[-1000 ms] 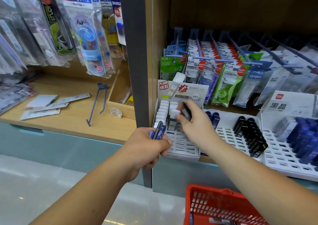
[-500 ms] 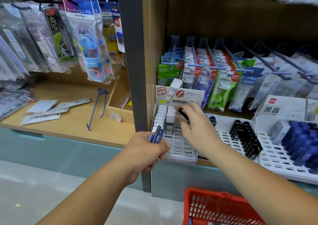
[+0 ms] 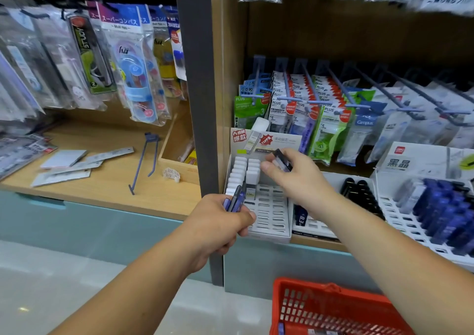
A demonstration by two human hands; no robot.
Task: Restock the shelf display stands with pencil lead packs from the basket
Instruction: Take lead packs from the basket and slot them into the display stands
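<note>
My right hand [image 3: 295,178] pinches one dark pencil lead pack [image 3: 282,160] above the back of the leftmost white display stand [image 3: 266,214]. That stand has two rows of white lead packs [image 3: 243,170] at its back left and open slots in front. My left hand [image 3: 215,227] grips several blue and black lead packs [image 3: 234,201] just in front of the stand's left edge. A red basket [image 3: 331,309] sits low at the bottom, under my right forearm.
More white stands to the right carry black packs [image 3: 359,196] and blue packs [image 3: 441,206]. Hanging correction tape packs [image 3: 307,109] fill pegs behind. A dark post [image 3: 197,104] divides off the left wooden shelf, where a loose blue peg hook [image 3: 143,163] lies.
My right hand has lifted slightly with the dark pack, staying over the back of the left stand. The camera has tilted upward. My left hand still grips its packs.
</note>
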